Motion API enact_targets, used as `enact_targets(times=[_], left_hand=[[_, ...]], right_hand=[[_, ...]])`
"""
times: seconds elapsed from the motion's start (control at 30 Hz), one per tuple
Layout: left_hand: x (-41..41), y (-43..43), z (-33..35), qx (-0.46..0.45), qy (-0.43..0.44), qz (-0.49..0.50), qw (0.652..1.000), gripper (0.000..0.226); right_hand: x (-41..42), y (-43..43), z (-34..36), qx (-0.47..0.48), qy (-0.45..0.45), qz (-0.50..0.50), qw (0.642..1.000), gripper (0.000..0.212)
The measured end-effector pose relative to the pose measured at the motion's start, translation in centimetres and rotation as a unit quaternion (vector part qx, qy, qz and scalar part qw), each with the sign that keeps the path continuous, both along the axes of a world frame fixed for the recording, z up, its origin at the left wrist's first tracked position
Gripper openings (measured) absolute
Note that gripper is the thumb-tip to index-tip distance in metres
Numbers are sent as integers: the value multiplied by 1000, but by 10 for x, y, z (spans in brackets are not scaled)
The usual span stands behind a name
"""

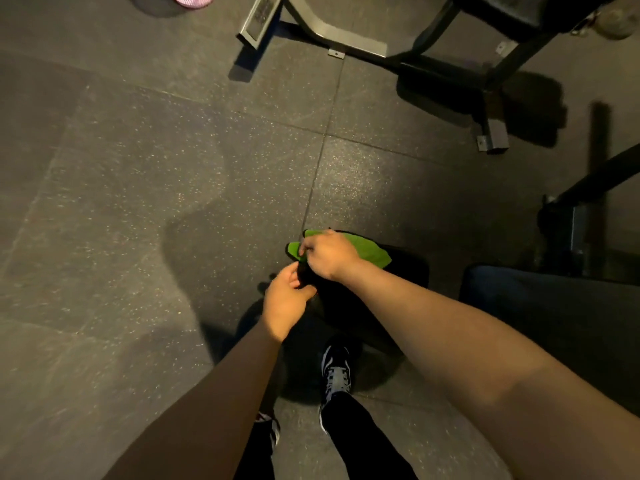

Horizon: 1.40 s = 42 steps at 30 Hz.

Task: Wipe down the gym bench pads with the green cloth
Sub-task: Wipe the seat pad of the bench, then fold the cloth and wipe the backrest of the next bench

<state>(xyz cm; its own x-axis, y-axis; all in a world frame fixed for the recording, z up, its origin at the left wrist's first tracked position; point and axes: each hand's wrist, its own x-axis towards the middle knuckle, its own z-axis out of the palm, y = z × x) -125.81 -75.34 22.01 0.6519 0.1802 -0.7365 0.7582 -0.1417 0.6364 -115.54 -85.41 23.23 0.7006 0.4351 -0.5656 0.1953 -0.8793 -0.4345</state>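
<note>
One green cloth (367,252) just below centre, toward five o'clock, crumpled on a black shape (374,299) too dark to name. Two hands over it: right hand (330,254) on the cloth's nine o'clock end, fingers (304,247) curled and pinching the fabric; left hand (285,303) close at seven o'clock of the right, fingers curled against the black shape's edge, grip impossible to tell. Two shoes at six o'clock: a white-laced shoe (336,372) and a second shoe (273,433) half hidden behind the left forearm. One gym bench (349,38) at one o'clock, well apart from the cloth, black pad (519,12) at the top edge, frame standing on the speckled rubber floor (138,168). One pink thing (194,0) at eleven o'clock, cut off.
</note>
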Motion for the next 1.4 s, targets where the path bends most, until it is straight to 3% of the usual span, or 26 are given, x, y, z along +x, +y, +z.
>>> enact_targets(times=[0.07, 0.13, 0.23, 0.33, 0.43, 0.6, 0.83, 1.0, 1.23, 1.4], left_hand=[[-4, 7, 9, -23, 11, 24, 999, 68], [-7, 12, 16, -29, 17, 16, 999, 68], [-17, 38, 54, -51, 17, 2, 999, 64], [-22, 72, 108, -77, -16, 6, 997, 61], [-24, 106, 173, -77, -30, 12, 996, 64], [-33, 162, 270, -68, -115, 6, 991, 68], [-1, 227, 367, 5, -166, -60, 984, 45], [47, 258, 397, 90, -202, -121, 968, 10], [163, 316, 423, 138, -190, -94, 968, 18], [243, 329, 436, 152, -230, -87, 957, 17]], right_hand=[[-16, 3, 8, -28, -8, 12, 1000, 33], [-31, 5, 18, -24, 42, -33, 998, 34], [-50, 28, 62, 62, 138, -216, 965, 32], [-59, 60, 121, 173, 129, -349, 912, 34], [-62, 105, 194, 225, 85, -359, 902, 40], [-62, 170, 304, 334, 70, -422, 840, 39], [-46, 220, 405, 342, 14, -406, 848, 33], [-9, 244, 419, 349, -9, -398, 848, 32], [103, 287, 416, 382, -48, -420, 822, 18], [169, 284, 428, 360, -92, -419, 828, 19]])
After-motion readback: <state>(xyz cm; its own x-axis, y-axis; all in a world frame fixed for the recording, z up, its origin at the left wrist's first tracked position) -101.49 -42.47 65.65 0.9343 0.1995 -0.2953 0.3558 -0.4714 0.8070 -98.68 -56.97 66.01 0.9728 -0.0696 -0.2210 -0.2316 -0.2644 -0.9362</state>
